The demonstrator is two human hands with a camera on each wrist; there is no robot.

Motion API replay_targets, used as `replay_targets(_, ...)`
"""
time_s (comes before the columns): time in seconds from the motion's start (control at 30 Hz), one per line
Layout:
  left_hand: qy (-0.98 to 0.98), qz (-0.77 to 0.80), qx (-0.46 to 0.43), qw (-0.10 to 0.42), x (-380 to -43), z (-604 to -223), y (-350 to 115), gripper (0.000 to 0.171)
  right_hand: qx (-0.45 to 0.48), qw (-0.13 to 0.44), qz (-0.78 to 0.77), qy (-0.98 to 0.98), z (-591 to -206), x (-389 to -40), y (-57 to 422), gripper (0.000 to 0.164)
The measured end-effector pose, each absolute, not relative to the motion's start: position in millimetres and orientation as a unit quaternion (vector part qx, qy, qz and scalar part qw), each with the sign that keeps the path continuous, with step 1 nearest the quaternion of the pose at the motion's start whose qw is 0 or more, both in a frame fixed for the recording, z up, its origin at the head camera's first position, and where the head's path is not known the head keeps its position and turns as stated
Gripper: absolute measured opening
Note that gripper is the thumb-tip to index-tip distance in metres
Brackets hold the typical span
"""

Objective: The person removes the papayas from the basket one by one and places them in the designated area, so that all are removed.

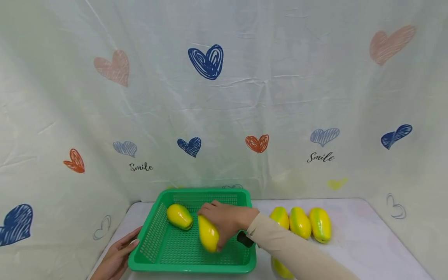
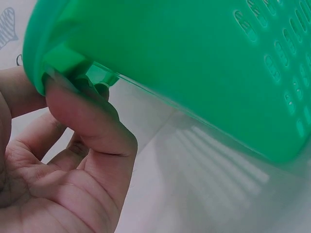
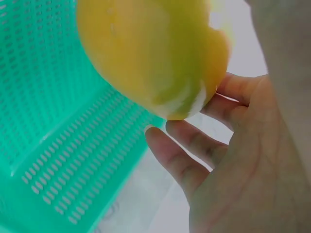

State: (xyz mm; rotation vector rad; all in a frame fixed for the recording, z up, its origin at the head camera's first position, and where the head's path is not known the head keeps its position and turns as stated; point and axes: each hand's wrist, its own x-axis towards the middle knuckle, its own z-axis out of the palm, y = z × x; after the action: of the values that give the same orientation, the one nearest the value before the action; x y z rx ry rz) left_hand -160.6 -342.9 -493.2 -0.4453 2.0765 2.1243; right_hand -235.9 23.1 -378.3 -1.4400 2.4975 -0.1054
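A green plastic basket (image 1: 192, 268) with slotted walls stands on the table. At its left side my left hand (image 1: 117, 254) holds the rim, the thumb pressed to the edge in the left wrist view, where the basket wall (image 2: 184, 63) slants across. Over the basket's middle, my right hand (image 1: 225, 221) grips a yellow papaya (image 1: 208, 235) from above. The right wrist view has this papaya (image 3: 155, 53) large, green-streaked, with fingers (image 3: 177, 160) at its end. Another papaya (image 1: 179, 217) lies in the basket's back left part.
Right of the basket, three papayas (image 1: 300, 222) lie side by side on the white table (image 1: 357, 241). One more papaya (image 1: 282, 269) is partly hidden under my right sleeve (image 1: 297, 249). A heart-printed curtain (image 1: 224, 109) hangs behind the table and along both sides.
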Motion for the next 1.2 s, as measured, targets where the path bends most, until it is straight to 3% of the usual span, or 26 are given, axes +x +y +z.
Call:
replay_targets(0.53, 0.693, 0.705, -0.135, 0.068, -162, -494, -345, 0.067, -0.432, 0.085, -0.181, 0.879, -366, -228, 102, 0.106)
replay_targets(1.03, 0.687, 0.71, -0.129, 0.083, -162, -493, -348, 0.068, -0.383, -0.007, -0.216, 0.898, -369, -202, 169, 0.11)
replay_targets(1.2, 0.692, 0.704, -0.132, 0.086, -163, -492, -348, 0.068, -0.352, -0.012, -0.235, 0.906, -371, -192, 190, 0.11)
